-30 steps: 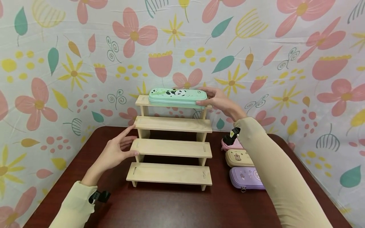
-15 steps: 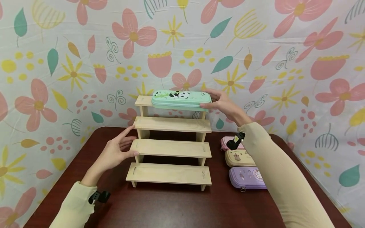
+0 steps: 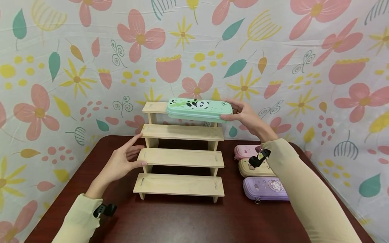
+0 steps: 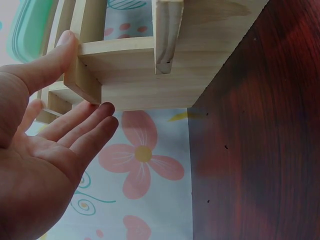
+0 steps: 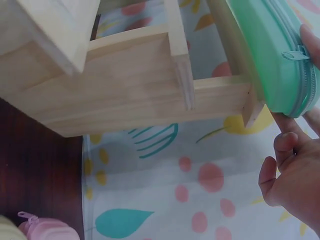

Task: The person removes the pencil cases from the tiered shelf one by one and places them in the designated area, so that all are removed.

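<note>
In the head view my right hand (image 3: 247, 116) grips the right end of a mint-green panda pencil case (image 3: 199, 108), thumb on the near side. The case overlaps the top shelf of a four-step wooden rack (image 3: 182, 157), leaving the shelf's left end (image 3: 153, 107) bare. In the right wrist view, the case's zipper end (image 5: 295, 65) shows beside the top board, fingers under and behind it. My left hand (image 3: 121, 162) rests at the rack's left side. Its thumb (image 4: 52, 62) and extended fingertips touch the end of a shelf (image 4: 82, 82) in the left wrist view.
Pink (image 3: 244, 151), cream (image 3: 247, 167) and purple (image 3: 264, 189) pencil cases lie in a column on the dark table (image 3: 170, 222), right of the rack, partly behind my right forearm. A flower-printed cloth (image 3: 100, 50) hangs behind the table.
My right hand has shifted the green pencil case to the right and slightly toward me, tilting its right end lower. My left hand stays at the rack's side.
</note>
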The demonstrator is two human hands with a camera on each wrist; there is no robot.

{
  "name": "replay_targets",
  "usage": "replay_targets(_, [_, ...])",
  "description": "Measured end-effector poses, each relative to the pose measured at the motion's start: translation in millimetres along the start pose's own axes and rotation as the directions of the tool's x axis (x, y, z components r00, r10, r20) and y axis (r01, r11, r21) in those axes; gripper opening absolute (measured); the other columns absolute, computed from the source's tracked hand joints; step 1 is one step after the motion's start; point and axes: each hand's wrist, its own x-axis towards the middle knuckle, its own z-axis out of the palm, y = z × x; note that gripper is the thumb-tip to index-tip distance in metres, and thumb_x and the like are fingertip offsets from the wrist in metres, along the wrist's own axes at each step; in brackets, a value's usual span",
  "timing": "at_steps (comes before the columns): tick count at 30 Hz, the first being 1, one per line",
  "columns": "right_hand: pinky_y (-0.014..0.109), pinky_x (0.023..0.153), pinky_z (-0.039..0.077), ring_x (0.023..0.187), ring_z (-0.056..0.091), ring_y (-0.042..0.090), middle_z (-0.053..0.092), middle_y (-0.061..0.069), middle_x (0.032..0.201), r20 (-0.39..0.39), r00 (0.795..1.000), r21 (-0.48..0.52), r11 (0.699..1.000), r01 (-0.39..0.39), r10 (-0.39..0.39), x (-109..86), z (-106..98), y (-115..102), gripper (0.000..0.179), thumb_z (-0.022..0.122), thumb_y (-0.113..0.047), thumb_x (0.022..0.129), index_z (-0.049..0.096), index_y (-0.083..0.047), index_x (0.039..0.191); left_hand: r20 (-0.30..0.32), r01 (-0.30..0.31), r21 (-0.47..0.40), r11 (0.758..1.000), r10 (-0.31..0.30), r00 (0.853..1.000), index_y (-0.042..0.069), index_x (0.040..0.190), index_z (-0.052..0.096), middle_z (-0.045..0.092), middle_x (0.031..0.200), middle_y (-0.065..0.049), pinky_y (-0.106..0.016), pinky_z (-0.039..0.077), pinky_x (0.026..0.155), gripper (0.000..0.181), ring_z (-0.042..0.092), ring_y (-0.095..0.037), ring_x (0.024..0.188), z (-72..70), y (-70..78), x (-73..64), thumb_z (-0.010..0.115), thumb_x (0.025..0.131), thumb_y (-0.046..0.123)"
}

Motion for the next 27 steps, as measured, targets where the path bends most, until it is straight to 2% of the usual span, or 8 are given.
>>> replay_targets(5, [0.026, 0.085, 0.058, 0.102, 0.071, 0.016, 0.075, 0.002, 0.119, -0.014, 1.0, 0.017, 1.0, -0.003, 0.003, -11.7, -4.8, 5.5, 0.064, 0.08, -0.005, 0.093, 0.056, -0.007, 0.152, 0.005, 0.005, 0.0, 1.0, -0.005, 1.0, 0.026, 0.168, 0.032, 0.065, 0.139, -0.023, -0.054, 0.052, 0.104, 0.103, 0.059, -0.039, 0.133, 0.2, -0.7, -0.3, 0.09, 0.085, 0.006])
replay_targets(14, [0.028, 0.084, 0.058, 0.103, 0.07, 0.019, 0.073, 0.002, 0.123, -0.029, 0.999, -0.023, 0.999, -0.025, 0.024, -37.5, -14.6, 7.8, 0.064, 0.081, -0.011, 0.094, 0.056, -0.012, 0.153, 0.002, 0.01, 0.01, 1.0, -0.01, 1.0, 0.027, 0.168, 0.032, 0.064, 0.139, -0.023, -0.056, 0.052, 0.104, 0.103, 0.06, -0.041, 0.132, -0.3, -2.2, 0.7, 0.09, 0.085, 0.008])
replay_targets(21, [0.029, 0.088, 0.059, 0.107, 0.069, 0.021, 0.071, 0.006, 0.127, -0.044, 0.999, -0.011, 1.0, -0.027, 0.027, -59.7, -20.2, 13.2, 0.063, 0.08, -0.003, 0.093, 0.057, -0.009, 0.152, -0.003, 0.014, 0.015, 1.0, -0.013, 1.0, 0.027, 0.167, 0.033, 0.066, 0.138, -0.021, -0.056, 0.052, 0.104, 0.102, 0.061, -0.041, 0.131, -0.3, -2.0, 1.1, 0.091, 0.085, 0.009])
replay_targets(27, [0.028, 0.078, 0.061, 0.102, 0.068, 0.018, 0.07, 0.007, 0.123, -0.043, 0.999, -0.029, 0.999, -0.025, 0.023, -81.9, -28.1, 14.9, 0.064, 0.079, -0.004, 0.094, 0.056, -0.012, 0.153, 0.001, 0.013, 0.005, 1.0, -0.013, 1.0, 0.027, 0.167, 0.033, 0.065, 0.138, -0.022, -0.055, 0.052, 0.104, 0.102, 0.06, -0.041, 0.131, -0.3, -1.6, 1.9, 0.09, 0.085, 0.008])
